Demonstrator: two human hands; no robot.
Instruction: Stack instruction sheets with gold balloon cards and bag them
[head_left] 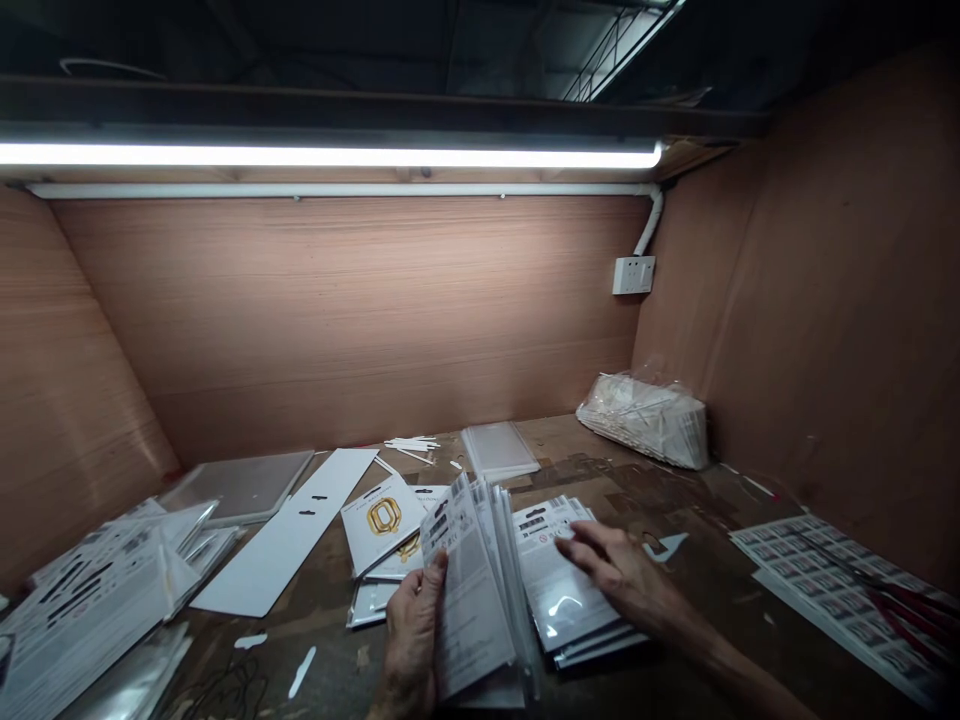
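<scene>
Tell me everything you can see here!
Held packs: several, white, centre
Stacked packs: several, white, right
Q cards: two showing, white, centre
Long card: one, white, left
Pack pile: many, white, left
Translucent stacks: two, grey, back
Sticks: several, white, back
Bag: one, clear, back right
Printed sheets: two showing, multicoloured, right
Scissors: one, reddish, right
Scraps: several, white, scattered
Socket: one, white, right
Lamp: one, white, above
Table: one, brown, below
Walls: three, brown, around
Left hand: one, on held packs
Right hand: one, at stacked packs
</scene>
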